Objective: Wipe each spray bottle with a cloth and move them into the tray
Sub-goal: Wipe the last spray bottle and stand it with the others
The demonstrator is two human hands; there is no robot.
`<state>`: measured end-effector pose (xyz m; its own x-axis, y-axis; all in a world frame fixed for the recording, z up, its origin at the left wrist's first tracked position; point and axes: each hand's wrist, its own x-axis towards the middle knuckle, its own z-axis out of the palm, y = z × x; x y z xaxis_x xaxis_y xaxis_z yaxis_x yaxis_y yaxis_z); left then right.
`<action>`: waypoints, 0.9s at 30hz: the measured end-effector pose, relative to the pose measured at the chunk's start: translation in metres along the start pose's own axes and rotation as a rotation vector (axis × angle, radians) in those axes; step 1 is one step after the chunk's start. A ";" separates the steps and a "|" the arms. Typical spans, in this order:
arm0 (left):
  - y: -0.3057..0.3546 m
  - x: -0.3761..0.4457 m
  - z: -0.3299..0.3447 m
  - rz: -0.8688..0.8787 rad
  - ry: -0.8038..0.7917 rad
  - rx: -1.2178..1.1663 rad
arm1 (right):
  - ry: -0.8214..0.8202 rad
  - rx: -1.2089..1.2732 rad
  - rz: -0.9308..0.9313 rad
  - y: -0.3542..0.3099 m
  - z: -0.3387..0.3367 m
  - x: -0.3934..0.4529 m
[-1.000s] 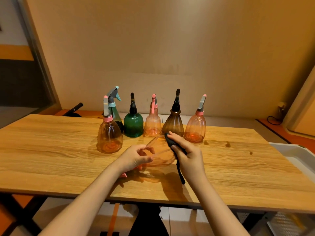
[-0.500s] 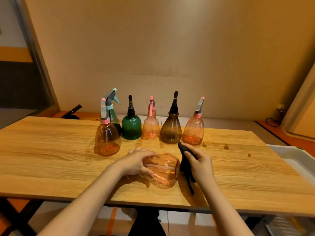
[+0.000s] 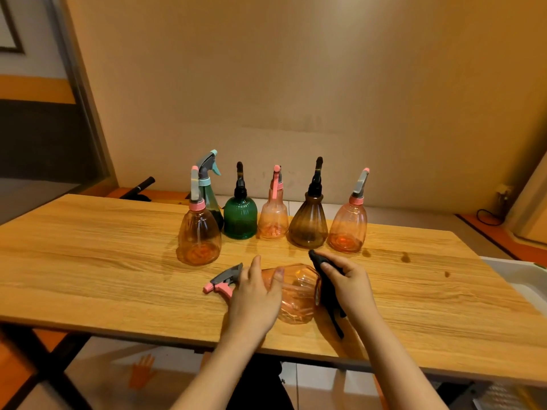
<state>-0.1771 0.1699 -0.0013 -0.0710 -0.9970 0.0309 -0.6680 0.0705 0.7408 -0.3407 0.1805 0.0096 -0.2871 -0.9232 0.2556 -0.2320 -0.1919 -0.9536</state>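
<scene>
Wiping is the step in hand: an orange bottle (image 3: pixel 296 294) lies on its side on the table (image 3: pixel 88 261), nozzle toward 9 o'clock, base toward 3. Left hand (image 3: pixel 254 294) curls over the bottle's shoulder and steadies it. Right hand (image 3: pixel 347 284) pinches a black cloth (image 3: pixel 327 291) against the base, fingers curled round the cloth, a tail of it hanging toward 6 o'clock. Six other bottles stand in a loose row at 12 o'clock, untouched. By my reading, the next move calls for turning the bottle under the cloth to finish its sides, then carrying it to the tray (image 3: pixel 527 279) at 3 o'clock, off the table's edge.
</scene>
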 end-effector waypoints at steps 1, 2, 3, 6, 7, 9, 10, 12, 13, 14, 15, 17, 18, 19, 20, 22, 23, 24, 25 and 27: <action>0.004 0.000 0.002 -0.023 0.006 0.000 | 0.000 0.003 -0.008 -0.001 0.001 -0.001; 0.009 -0.001 0.004 -0.035 0.011 -0.002 | -0.004 0.011 -0.015 -0.004 0.002 -0.002; 0.012 -0.002 0.006 -0.041 0.013 -0.009 | -0.013 0.014 -0.019 -0.005 0.002 -0.003; 0.015 -0.005 0.009 -0.040 0.013 -0.078 | -0.033 0.025 -0.019 -0.006 0.003 -0.006; 0.016 -0.008 0.009 -0.035 0.025 -0.112 | -0.035 0.031 -0.018 -0.006 0.002 -0.007; 0.016 -0.013 0.010 -0.018 0.058 -0.179 | -0.046 0.040 -0.016 -0.004 0.000 -0.010; 0.015 -0.015 0.011 -0.001 0.077 -0.221 | -0.053 0.045 -0.015 -0.004 -0.001 -0.011; 0.012 -0.017 0.013 0.051 0.123 -0.322 | -0.062 0.052 -0.003 -0.002 -0.001 -0.012; 0.010 -0.017 0.015 0.070 0.145 -0.369 | -0.064 0.057 0.004 -0.001 -0.002 -0.012; 0.007 -0.016 0.016 0.079 0.163 -0.416 | -0.064 0.063 0.008 -0.001 -0.001 -0.013; 0.004 -0.015 0.018 0.079 0.170 -0.472 | -0.064 0.069 0.011 0.000 -0.001 -0.014; -0.001 -0.012 0.020 0.052 0.129 -0.631 | -0.072 0.088 0.023 0.001 0.000 -0.016; -0.002 -0.011 0.020 0.034 0.086 -0.716 | -0.079 0.104 0.024 0.002 0.001 -0.017; -0.004 -0.009 0.020 0.017 0.041 -0.787 | -0.080 0.124 0.025 0.003 0.002 -0.018; -0.006 -0.006 0.021 0.004 0.001 -0.846 | -0.075 0.146 0.028 0.004 0.003 -0.019; -0.009 -0.001 0.019 -0.010 -0.056 -0.948 | -0.074 0.176 0.032 0.008 0.007 -0.020; -0.010 0.001 0.018 -0.003 -0.073 -0.984 | -0.083 0.180 0.032 0.010 0.009 -0.022; -0.011 0.003 0.017 0.015 -0.087 -1.000 | -0.089 0.178 0.025 0.012 0.012 -0.023; -0.013 0.005 0.016 0.038 -0.101 -0.994 | -0.084 0.169 0.011 0.015 0.013 -0.023; -0.014 0.009 0.015 0.080 -0.141 -0.961 | -0.058 0.171 -0.013 0.017 0.014 -0.022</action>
<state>-0.1792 0.1604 -0.0212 -0.2197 -0.9730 0.0709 0.2274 0.0196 0.9736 -0.3249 0.1927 -0.0141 -0.2295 -0.9371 0.2630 -0.0720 -0.2532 -0.9647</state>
